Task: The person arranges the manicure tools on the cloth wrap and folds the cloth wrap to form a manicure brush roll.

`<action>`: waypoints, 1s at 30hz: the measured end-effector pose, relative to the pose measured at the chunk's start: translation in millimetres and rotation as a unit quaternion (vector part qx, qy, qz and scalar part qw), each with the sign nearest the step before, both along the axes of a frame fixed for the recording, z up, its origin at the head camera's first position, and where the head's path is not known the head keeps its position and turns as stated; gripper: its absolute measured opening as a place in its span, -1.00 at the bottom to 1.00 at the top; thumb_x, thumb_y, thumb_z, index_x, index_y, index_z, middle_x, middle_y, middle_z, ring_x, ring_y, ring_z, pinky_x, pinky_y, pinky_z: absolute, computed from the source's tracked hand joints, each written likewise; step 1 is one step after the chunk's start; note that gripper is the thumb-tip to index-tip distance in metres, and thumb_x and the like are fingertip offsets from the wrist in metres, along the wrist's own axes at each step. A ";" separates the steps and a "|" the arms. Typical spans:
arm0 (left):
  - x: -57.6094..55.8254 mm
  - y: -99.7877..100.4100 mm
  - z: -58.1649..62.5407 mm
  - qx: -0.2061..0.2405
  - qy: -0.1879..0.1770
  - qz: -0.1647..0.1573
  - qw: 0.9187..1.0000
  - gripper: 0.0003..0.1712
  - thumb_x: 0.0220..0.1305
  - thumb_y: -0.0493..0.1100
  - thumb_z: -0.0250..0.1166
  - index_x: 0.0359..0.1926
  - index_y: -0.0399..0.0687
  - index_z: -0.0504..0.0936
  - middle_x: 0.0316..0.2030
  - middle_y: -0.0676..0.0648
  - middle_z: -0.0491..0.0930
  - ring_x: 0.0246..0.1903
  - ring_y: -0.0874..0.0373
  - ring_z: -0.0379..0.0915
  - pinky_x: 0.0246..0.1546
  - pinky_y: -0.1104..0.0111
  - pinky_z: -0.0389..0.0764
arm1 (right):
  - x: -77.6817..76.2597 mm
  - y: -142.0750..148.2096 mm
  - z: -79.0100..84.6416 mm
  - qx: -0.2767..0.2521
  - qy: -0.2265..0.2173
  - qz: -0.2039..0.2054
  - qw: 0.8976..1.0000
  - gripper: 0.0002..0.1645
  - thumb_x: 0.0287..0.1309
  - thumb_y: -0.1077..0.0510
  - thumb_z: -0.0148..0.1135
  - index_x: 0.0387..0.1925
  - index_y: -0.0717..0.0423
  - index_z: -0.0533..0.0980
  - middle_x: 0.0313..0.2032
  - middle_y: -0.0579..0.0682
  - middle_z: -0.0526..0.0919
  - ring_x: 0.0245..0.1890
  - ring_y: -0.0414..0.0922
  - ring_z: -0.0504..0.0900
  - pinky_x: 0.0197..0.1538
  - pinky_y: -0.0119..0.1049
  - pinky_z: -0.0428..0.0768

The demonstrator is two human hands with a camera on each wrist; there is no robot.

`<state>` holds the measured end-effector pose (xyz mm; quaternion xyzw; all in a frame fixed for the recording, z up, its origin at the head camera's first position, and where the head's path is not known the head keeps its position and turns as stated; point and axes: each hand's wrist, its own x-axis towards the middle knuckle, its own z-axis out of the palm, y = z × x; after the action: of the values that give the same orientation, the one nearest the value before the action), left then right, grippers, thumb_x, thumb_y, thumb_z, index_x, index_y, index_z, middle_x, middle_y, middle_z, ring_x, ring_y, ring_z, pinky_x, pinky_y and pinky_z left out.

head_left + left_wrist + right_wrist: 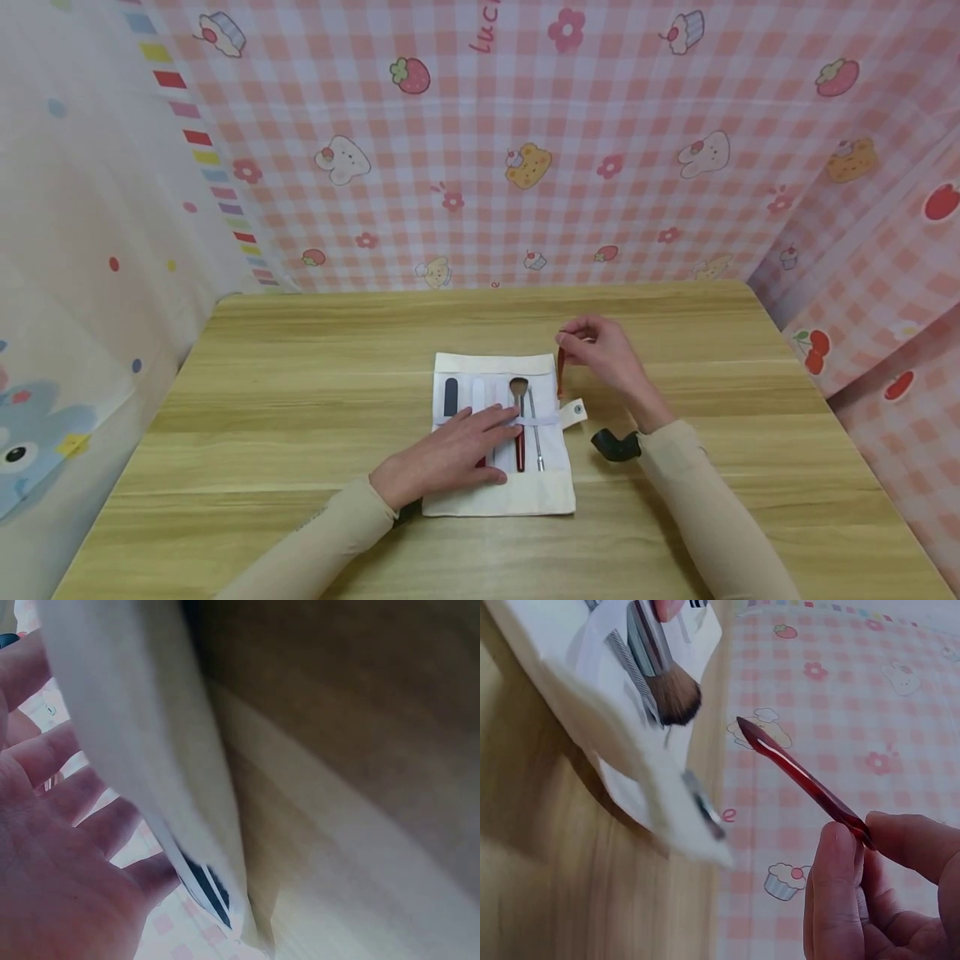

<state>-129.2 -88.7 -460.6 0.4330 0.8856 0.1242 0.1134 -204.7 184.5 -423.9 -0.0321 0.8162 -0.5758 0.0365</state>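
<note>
Pouch (498, 497) lies unfolded on the table (315, 375). From left, its band (551, 418) holds a black file (451, 397) and white file (478, 396); the left hand (456, 446), fingers spread, hides some contents. A brush (521, 450) and rod (537, 443) sit in place; the tab (572, 413) is undone. Beside the right edge, the right hand (600, 352) pinches a red stick (799, 775), outside the pouch.

The slim dark-red pointed stick (802, 777) looks like smooth, super glossy plastic. Flat rectangular cream pouch (517, 497) is plain matt cloth with a small round metal snap (577, 409). Brown-bristled brush (676, 697) has a shiny silver metal collar (651, 649), and the pale yellowish wood-grain table (300, 417) looks pretty smooth.
</note>
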 end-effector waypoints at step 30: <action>-0.2 -1.3 0.7 0.003 0.005 -0.007 1.000 -0.20 0.40 0.17 0.35 0.51 -0.06 0.39 0.60 -0.04 0.13 0.56 0.00 0.04 0.47 -0.11 0.22 | -5.4 -13.7 -25.6 0.061 -0.065 0.024 0.996 -0.72 0.46 0.15 0.24 0.01 0.31 0.55 -0.14 0.20 0.67 -0.25 -0.03 0.71 -0.11 -0.19 0.75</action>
<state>-129.4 -90.1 -459.9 0.4400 0.8828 0.1239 0.1081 -210.1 170.8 -449.4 -0.0116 0.8448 -0.5246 0.1046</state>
